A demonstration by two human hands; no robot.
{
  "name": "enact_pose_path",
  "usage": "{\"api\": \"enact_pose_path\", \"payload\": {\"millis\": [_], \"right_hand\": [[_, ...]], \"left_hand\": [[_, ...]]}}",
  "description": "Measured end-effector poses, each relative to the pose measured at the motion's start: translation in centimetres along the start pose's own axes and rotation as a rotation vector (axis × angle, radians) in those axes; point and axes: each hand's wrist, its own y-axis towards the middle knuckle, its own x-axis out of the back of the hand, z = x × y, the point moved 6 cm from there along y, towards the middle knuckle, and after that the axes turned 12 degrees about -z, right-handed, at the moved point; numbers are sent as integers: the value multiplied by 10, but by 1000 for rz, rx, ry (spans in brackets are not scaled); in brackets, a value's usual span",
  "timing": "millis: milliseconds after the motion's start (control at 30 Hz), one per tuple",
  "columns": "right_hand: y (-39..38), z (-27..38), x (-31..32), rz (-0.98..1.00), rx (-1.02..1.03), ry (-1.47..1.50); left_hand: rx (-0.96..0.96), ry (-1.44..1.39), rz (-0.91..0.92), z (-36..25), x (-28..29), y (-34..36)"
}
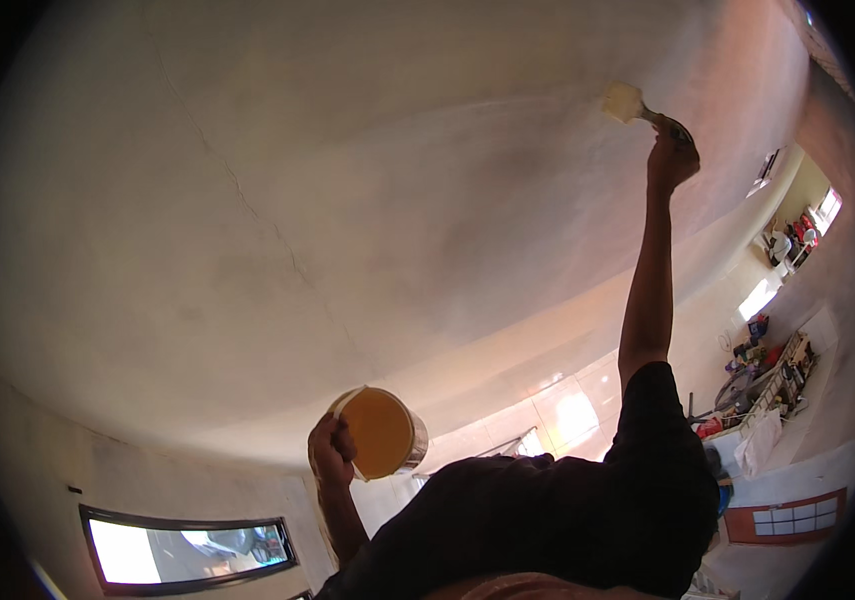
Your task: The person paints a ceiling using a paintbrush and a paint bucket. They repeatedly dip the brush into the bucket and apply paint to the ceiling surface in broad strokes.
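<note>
Raised high on the right, my right hand point(672, 158) is closed around the handle of a wide paintbrush point(623, 102). Its pale, paint-coated bristles point left, close to the large off-white painted wall point(427, 230); I cannot tell whether they touch it. Lower down, my left hand point(331, 452) grips the rim of a round paint bucket point(381, 432). The bucket is tilted toward the view and shows yellowish-cream paint or a coated inside. Its outer side looks smeared.
A thin crack point(237, 185) runs down the wall. At the lower left is a dark-framed window point(187, 548). On the right, a cluttered rack point(772, 385) stands on the shiny tiled floor point(517, 408), with a brown panelled door point(785, 518) below it in view.
</note>
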Motion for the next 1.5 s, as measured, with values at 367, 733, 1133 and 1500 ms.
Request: {"api": "enact_pose_path", "payload": {"millis": [367,733,1133,1500], "right_hand": [[-164,125,85,616,-414,465],[-376,210,150,1610,-373,522],[-491,220,178,1945,383,435],[-507,214,189,2025,469,330]], "left_hand": [[39,-15,0,1,4,1],[63,63,51,-16,-16,-8],[101,113,151,-9,-13,0],[121,132,206,-10,-15,3]]}}
